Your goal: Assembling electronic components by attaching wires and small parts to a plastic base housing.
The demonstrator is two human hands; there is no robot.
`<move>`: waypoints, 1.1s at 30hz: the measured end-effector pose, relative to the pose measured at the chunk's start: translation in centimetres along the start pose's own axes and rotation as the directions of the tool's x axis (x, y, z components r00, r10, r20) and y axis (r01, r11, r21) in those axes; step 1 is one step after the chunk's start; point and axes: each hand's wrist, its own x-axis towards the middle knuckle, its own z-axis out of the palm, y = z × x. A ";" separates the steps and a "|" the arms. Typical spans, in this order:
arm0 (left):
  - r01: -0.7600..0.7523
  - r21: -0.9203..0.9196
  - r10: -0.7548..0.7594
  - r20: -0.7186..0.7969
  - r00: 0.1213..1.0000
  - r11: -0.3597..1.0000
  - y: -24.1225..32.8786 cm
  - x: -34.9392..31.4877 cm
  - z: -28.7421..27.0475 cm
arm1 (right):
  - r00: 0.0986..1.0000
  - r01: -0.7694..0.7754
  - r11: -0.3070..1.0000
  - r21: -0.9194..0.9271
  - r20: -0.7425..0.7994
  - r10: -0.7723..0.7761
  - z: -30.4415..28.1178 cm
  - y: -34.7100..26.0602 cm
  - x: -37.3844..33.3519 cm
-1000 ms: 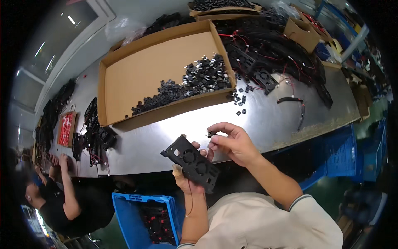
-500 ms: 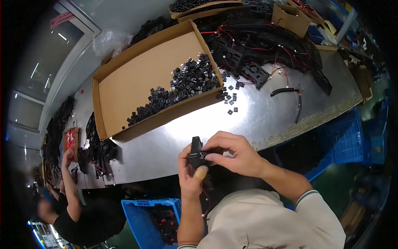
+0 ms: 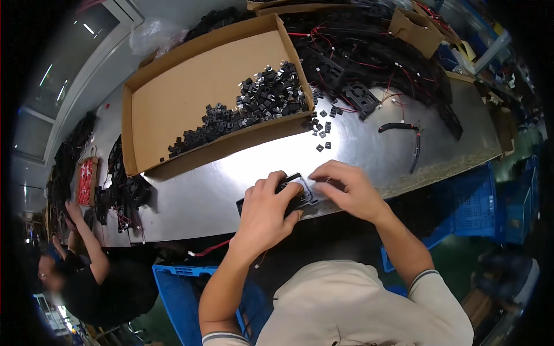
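A black plastic housing (image 3: 307, 196) with an open, frame-like end lies at the front edge of the metal table. My left hand (image 3: 266, 214) is closed over it, fingers on top, covering much of its middle. A red wire (image 3: 212, 249) with a white connector hangs beside my left wrist, over the table edge. Just right of the housing's end is my right hand (image 3: 349, 190), thumb and forefinger apart and slightly blurred. I see nothing between them. Beyond my hands, small black square parts (image 3: 323, 130) lie loose on the table.
A shallow cardboard box (image 3: 190, 86) holds a heap of small black parts. Wired black housings (image 3: 360, 99) pile up at the back right, near black-handled pliers (image 3: 415, 144). Blue crates (image 3: 190, 271) stand below the table edge. At the left, another person (image 3: 86, 265) works beside a red-filled box (image 3: 86, 181).
The housing has gone from being held up before me to lying at the table edge. My left hand has turned over onto it; my right hand has moved right, off the part.
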 end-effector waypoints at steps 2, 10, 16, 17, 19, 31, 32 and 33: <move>0.007 -0.023 -0.008 -0.011 1.000 1.000 -0.4 0.0 0.3 | 0.998 0.050 0.997 -0.065 0.051 -0.047 0.2 -0.9 0.6; 0.046 -0.052 -0.056 -0.209 0.976 0.998 -1.1 -0.6 0.6 | 0.956 0.274 0.812 -0.516 0.240 -0.170 0.2 -2.4 1.9; 0.037 0.165 -0.012 -0.151 0.989 0.986 -2.0 0.2 0.5 | 0.958 0.270 0.774 -0.572 0.244 -0.153 0.4 -2.5 2.8; 0.043 0.183 -0.018 -0.139 0.990 0.982 -2.1 0.4 0.4 | 0.955 0.279 0.748 -0.602 0.257 -0.149 0.5 -2.6 3.0; 0.037 0.197 -0.012 -0.129 0.992 0.980 -2.3 0.6 0.4 | 0.951 0.296 0.730 -0.616 0.259 -0.167 0.6 -2.0 3.2; 0.132 0.215 -0.117 -0.081 0.990 0.968 -0.9 0.6 0.3 | 0.915 0.396 0.693 -0.602 0.322 -0.244 0.4 -1.4 3.6; 0.132 0.216 -0.117 -0.082 0.990 0.967 -1.0 0.6 0.3 | 0.923 0.373 0.722 -0.583 0.313 -0.225 0.3 -1.2 3.6; 0.134 0.208 -0.117 -0.092 0.989 0.969 -1.0 0.6 0.4 | 0.923 0.374 0.721 -0.583 0.312 -0.226 0.0 -1.3 3.7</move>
